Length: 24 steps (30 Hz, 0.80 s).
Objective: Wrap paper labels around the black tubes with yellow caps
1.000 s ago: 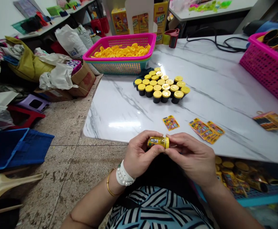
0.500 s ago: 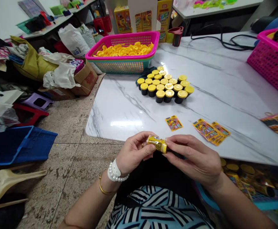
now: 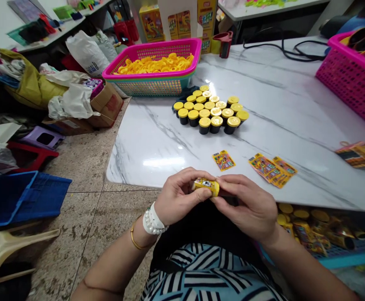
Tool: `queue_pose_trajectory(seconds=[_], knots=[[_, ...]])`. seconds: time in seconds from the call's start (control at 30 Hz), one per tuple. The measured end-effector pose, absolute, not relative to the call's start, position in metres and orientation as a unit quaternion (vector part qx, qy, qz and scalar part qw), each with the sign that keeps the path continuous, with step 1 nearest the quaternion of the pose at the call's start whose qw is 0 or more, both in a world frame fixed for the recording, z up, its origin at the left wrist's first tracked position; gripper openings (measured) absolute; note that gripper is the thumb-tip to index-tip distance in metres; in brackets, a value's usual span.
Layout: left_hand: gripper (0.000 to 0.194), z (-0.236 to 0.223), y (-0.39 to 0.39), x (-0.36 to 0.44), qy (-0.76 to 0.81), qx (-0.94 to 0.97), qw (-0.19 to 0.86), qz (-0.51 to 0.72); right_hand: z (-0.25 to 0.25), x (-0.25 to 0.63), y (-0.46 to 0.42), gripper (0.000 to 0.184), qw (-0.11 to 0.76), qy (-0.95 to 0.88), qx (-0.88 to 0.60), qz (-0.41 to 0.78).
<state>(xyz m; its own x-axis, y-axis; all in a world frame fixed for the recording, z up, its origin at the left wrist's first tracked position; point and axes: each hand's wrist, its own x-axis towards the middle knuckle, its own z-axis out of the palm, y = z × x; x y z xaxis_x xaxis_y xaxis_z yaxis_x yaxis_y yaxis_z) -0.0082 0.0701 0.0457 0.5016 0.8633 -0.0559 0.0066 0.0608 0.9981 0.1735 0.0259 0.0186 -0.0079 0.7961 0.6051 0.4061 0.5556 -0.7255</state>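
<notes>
In front of my lap, over the table's near edge, I hold a small yellow cylinder [image 3: 206, 184] in a shiny printed wrapper, lying on its side. My left hand [image 3: 180, 196] wraps its left part, with the thumb along the near side. The fingertips of my right hand [image 3: 248, 205] pinch its right end. What the wrapper covers is hidden. Just beyond my hands a single printed card [image 3: 223, 160] lies on the table, and several overlapping cards [image 3: 265, 167] are to its right. Farther back stands a group of black tubs with yellow lids [image 3: 216, 121].
A pink basket [image 3: 113, 76] of yellow plastic pieces stands at the back left of the marble-patterned table [image 3: 157, 138]. Another pink basket [image 3: 351, 83] is at the right. Below the edge, a blue basket [image 3: 342, 260] holds wrapped yellow tubs. Printed boxes [image 3: 152, 23] stand behind.
The cylinder has turned in my fingers, so a black-and-white figure on its wrapper now faces up. My right hand has shifted slightly left and in. The whole view has moved a little.
</notes>
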Motion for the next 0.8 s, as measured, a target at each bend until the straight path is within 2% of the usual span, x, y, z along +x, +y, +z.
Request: queue_pose_trajectory(seconds=[0.1, 0.37, 0.43, 0.53, 0.6, 0.7, 0.8], knots=[[0.035, 0.051, 0.069, -0.005, 0.404, 0.524, 0.692, 0.288, 0.024, 0.175, 0.027, 0.032, 0.537, -0.716, -0.436, 0.096], [0.048, 0.056, 0.076, -0.001, 0.424, 0.501, 0.738, 0.156, 0.024, 0.187, 0.025, 0.038, 0.499, -0.770, -0.391, 0.071], [0.054, 0.056, 0.075, 0.000, 0.425, 0.513, 0.729, 0.156, 0.022, 0.189, 0.026, 0.036, 0.495, -0.769, -0.394, 0.086], [0.074, 0.056, 0.071, -0.001, 0.434, 0.515, 0.705, 0.223, 0.021, 0.190, 0.029, 0.032, 0.502, -0.749, -0.414, 0.124], [0.068, 0.057, 0.069, -0.005, 0.445, 0.498, 0.697, 0.262, 0.020, 0.191, 0.031, 0.033, 0.512, -0.742, -0.416, 0.123], [0.044, 0.055, 0.067, -0.012, 0.447, 0.479, 0.708, 0.263, 0.021, 0.193, 0.032, 0.036, 0.510, -0.760, -0.389, 0.109], [0.035, 0.050, 0.063, -0.012, 0.427, 0.477, 0.716, 0.279, 0.021, 0.192, 0.033, 0.036, 0.506, -0.764, -0.376, 0.136]])
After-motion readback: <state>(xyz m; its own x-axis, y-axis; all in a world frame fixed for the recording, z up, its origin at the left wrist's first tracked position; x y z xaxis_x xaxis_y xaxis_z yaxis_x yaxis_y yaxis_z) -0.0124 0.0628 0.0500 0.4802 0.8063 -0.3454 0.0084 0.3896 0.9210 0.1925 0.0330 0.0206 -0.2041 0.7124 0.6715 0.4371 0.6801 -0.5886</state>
